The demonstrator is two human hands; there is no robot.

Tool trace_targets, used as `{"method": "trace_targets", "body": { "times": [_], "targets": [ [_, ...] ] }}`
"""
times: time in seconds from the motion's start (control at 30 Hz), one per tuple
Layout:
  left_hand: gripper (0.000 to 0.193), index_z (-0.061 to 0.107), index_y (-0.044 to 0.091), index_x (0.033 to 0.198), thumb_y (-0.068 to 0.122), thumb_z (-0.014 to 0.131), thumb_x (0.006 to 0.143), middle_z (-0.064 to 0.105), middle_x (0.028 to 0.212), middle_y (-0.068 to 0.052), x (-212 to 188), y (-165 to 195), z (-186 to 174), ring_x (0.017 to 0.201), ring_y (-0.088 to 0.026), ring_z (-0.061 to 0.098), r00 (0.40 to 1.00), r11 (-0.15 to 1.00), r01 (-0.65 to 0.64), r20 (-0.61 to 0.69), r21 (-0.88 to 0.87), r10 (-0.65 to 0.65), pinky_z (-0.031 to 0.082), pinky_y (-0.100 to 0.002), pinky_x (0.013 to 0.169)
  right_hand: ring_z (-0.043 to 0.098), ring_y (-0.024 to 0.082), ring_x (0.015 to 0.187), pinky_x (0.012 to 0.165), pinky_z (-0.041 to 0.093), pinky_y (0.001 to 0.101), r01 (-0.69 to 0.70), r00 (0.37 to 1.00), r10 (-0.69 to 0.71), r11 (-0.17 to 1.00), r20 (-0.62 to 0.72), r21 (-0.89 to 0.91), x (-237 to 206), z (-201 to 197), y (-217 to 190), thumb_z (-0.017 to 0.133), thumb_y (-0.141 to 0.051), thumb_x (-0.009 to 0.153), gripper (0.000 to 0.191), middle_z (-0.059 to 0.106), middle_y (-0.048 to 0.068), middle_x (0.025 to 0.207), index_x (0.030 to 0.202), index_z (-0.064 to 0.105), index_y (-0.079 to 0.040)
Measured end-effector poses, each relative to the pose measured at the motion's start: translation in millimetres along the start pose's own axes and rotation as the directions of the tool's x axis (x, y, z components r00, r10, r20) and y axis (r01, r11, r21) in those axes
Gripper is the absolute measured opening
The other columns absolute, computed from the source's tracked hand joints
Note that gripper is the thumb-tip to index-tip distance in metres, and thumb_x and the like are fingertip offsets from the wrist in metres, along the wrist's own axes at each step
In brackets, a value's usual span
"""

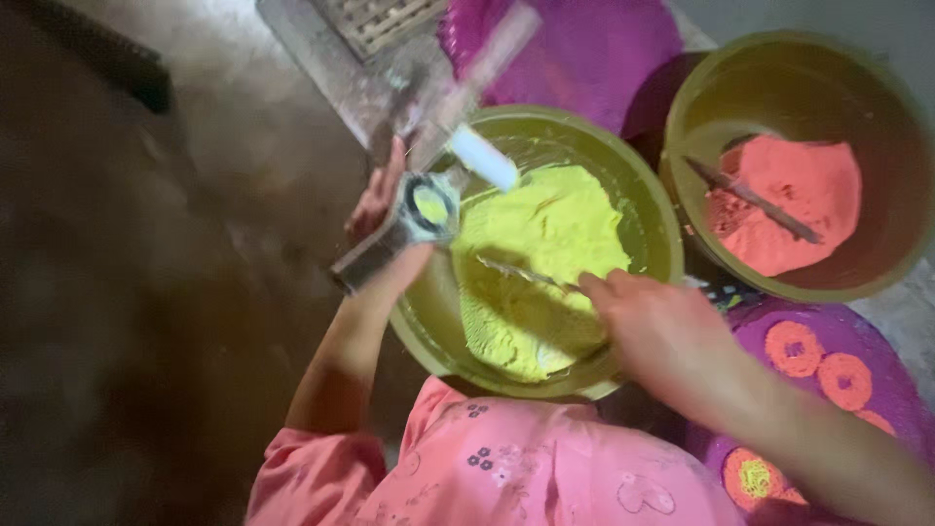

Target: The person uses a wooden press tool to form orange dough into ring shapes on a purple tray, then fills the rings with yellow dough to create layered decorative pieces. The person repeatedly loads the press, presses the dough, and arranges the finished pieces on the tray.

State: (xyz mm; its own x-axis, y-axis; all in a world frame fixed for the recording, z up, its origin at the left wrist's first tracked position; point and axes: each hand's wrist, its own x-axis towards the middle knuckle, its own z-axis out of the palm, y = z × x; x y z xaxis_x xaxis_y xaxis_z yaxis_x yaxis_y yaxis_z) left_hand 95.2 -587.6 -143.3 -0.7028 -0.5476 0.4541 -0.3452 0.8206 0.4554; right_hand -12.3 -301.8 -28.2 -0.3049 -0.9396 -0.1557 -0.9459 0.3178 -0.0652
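Note:
My left hand [375,200] grips a metal press tool [394,239] over the left rim of an olive-green bowl [545,122]. The tool's round opening holds yellow dough, and a white handle [484,159] sticks out from it over the bowl. Soft yellow dough [555,234] fills the bowl. My right hand [662,336] rests at the bowl's near right edge and holds a metal spoon [521,275] whose tip lies in the dough.
A second olive bowl [682,117] at the right holds orange-red dough [779,205] with a metal utensil [750,198] in it. A purple tray [877,336] at the lower right carries several orange dough rings [794,348]. Another purple tray [594,49] and a woven mat [380,19] lie behind.

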Motion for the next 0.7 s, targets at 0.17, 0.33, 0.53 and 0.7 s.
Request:
{"method": "trace_targets", "body": {
  "times": [0.17,0.33,0.53,0.7],
  "targets": [
    [0.03,0.063,0.009,0.111,0.03,0.076,0.094,0.042,0.163,-0.008,1.7,-8.3,13.4,0.126,-0.033,0.061,0.976,0.994,-0.094,-0.202,-0.064,0.079,0.056,-0.045,0.099,0.074,0.032,0.071,0.06,0.058,0.0442,0.066,0.955,-0.016,0.985,0.296,-0.159,62.3,65.6,-2.7,0.057,-0.016,0.093,0.054,0.071,0.011,0.077,0.147,0.049,-0.02],
    [0.04,0.063,0.008,0.121,0.028,0.076,0.089,0.045,0.16,0.0,-7.2,-12.6,25.3,0.121,-0.032,0.064,0.991,0.995,0.013,-0.132,-0.095,-0.026,0.057,-0.044,0.092,0.073,0.027,0.072,0.059,0.057,0.0397,0.098,0.988,-0.072,0.975,0.134,-0.2,167.9,124.8,-19.7,0.064,-0.016,0.086,0.013,0.074,0.01,0.08,0.084,0.077,-0.014],
    [0.052,0.056,0.014,0.137,0.032,0.075,0.091,0.047,0.159,0.005,-9.6,-25.1,31.3,0.117,-0.029,0.067,0.989,0.988,0.087,-0.105,-0.128,-0.1,0.058,-0.042,0.089,0.073,0.023,0.072,0.055,0.055,0.0358,0.36,0.933,-0.347,0.9,0.094,-0.246,168.7,159.5,-40.4,0.067,-0.012,0.083,0.015,0.073,0.004,0.073,0.072,0.074,-0.019],
    [0.069,0.049,0.019,0.152,0.034,0.077,0.091,0.05,0.154,0.006,-12.8,-27.6,37.1,0.116,-0.031,0.067,0.98,0.983,0.138,-0.125,-0.121,-0.153,0.058,-0.041,0.09,0.073,0.03,0.073,0.056,0.058,0.041,0.394,0.88,-0.363,0.918,0.307,-0.045,110.1,145.6,-34.7,0.066,-0.008,0.083,0.013,0.073,0.01,0.08,0.096,0.068,-0.007]
  ]
}}
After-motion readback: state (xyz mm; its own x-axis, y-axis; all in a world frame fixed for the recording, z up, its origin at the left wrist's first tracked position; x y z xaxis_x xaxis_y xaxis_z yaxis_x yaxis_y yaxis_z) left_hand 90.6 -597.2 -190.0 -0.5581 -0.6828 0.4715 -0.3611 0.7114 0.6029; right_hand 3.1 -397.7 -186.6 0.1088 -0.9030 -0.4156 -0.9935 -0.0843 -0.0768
